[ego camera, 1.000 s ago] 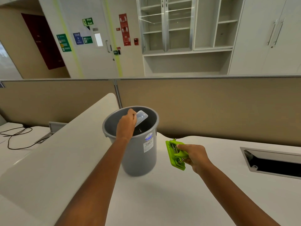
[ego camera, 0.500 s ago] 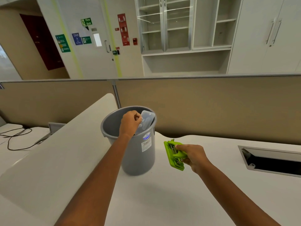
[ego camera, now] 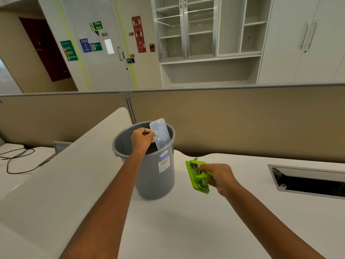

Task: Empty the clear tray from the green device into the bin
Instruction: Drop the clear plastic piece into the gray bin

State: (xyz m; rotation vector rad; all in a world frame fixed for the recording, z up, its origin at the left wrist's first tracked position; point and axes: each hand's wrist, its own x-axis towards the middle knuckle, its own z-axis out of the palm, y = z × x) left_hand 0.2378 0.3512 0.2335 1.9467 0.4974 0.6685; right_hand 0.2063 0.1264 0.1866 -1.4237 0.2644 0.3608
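A grey plastic bin (ego camera: 155,176) stands on the white desk (ego camera: 186,230), slightly left of centre. My left hand (ego camera: 141,140) hovers over the bin's open mouth and pinches the clear tray (ego camera: 160,133), which stands nearly upright above the right side of the rim. To the right of the bin, my right hand (ego camera: 220,177) grips the green device (ego camera: 197,176), held on edge just above the desk with its underside turned toward the bin.
A tan partition (ego camera: 224,120) runs behind the desk. A recessed cable slot (ego camera: 306,181) opens in the desk at the right. A raised white panel (ego camera: 78,159) slopes along the left, with black cables (ego camera: 16,159) beyond it.
My left hand has turned the clear tray from lying tilted inside the bin's mouth to standing nearly upright over the rim. The right hand and green device have barely moved.
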